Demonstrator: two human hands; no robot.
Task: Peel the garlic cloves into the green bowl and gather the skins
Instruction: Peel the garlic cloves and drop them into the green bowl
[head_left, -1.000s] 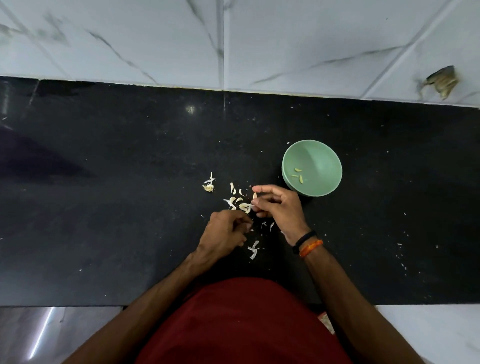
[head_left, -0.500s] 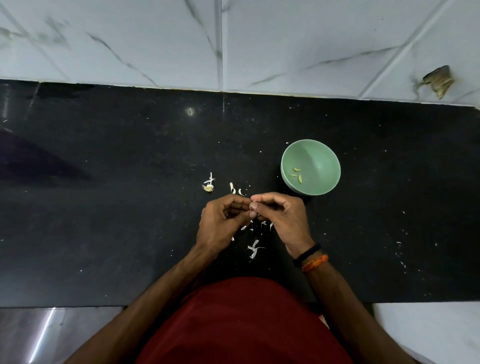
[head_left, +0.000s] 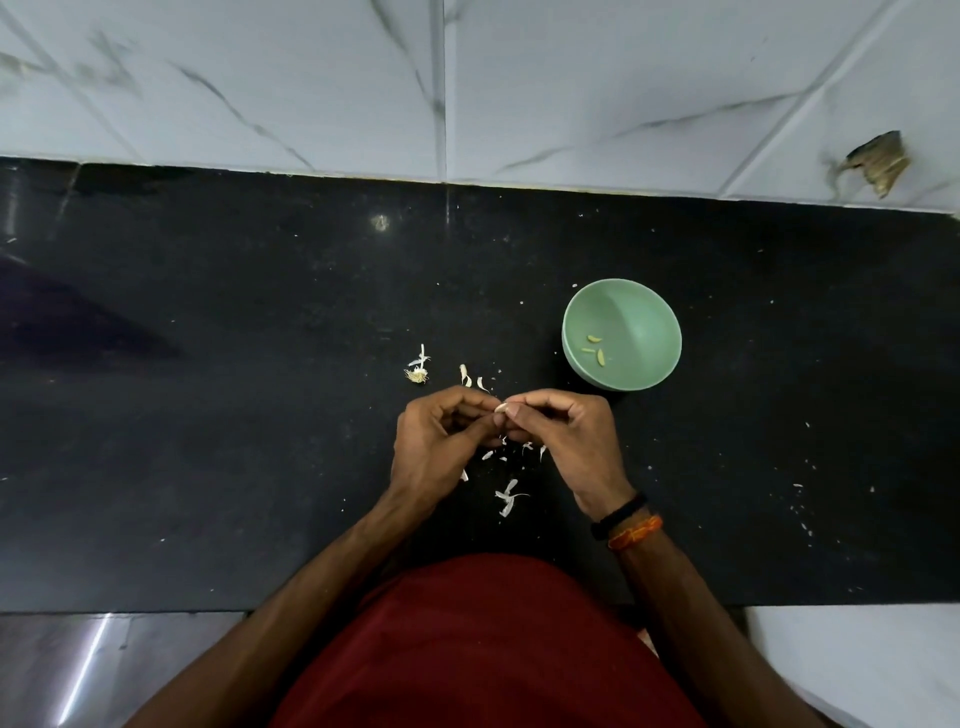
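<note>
Black counter (head_left: 208, 415): both hands pinch one garlic clove (head_left: 502, 408), left hand (head_left: 441, 441), right hand (head_left: 566, 441), mid-peel. Green bowl (head_left: 621, 333) holds a few peeled cloves (head_left: 595, 349). Skins (head_left: 506, 496) scattered, not gathered.

Glossy black stone counter (head_left: 208, 415), smooth matt green bowl (head_left: 649, 317), papery skins (head_left: 509, 499)
</note>
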